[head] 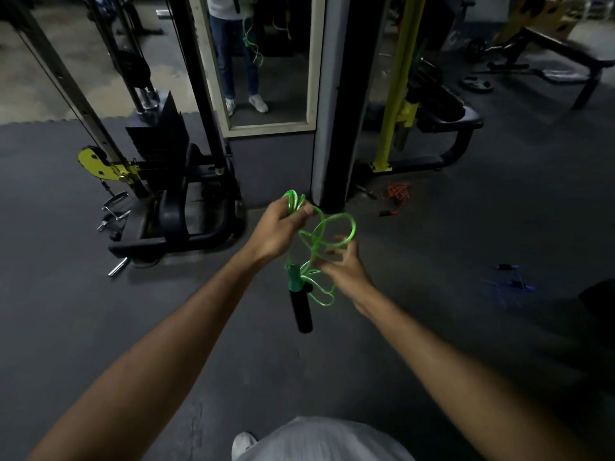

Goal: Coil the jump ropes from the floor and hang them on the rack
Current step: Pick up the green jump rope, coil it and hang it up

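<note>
Your fingers [301, 212] on the left hand [278, 227] are curled tight around a bunch of loops of the green jump rope [316, 242], with the tops of those loops poking out above your knuckles. The cord runs down from that fist in loose tangled coils, and its black handle [302, 307] with a green collar hangs straight below, clear of the floor [100, 327] and between your two wrists.

Your right hand [346, 266] sits lower and just to the right, fingers spread and half curled, with one big loop of the cord arching over the fingertips and more strands crossing in front of the palm. The hand is blurred, so you cannot tell whether those fingers actually pinch a strand or only touch it.

An orange jump rope [396, 194] lies in a heap on the floor near the base of the black pillar [342, 128], well beyond your hands. A blue jump rope [512, 277] lies on the floor far to your right. Ahead, a mirror [266, 61] shows a standing person's legs and the green cord dangling
</note>
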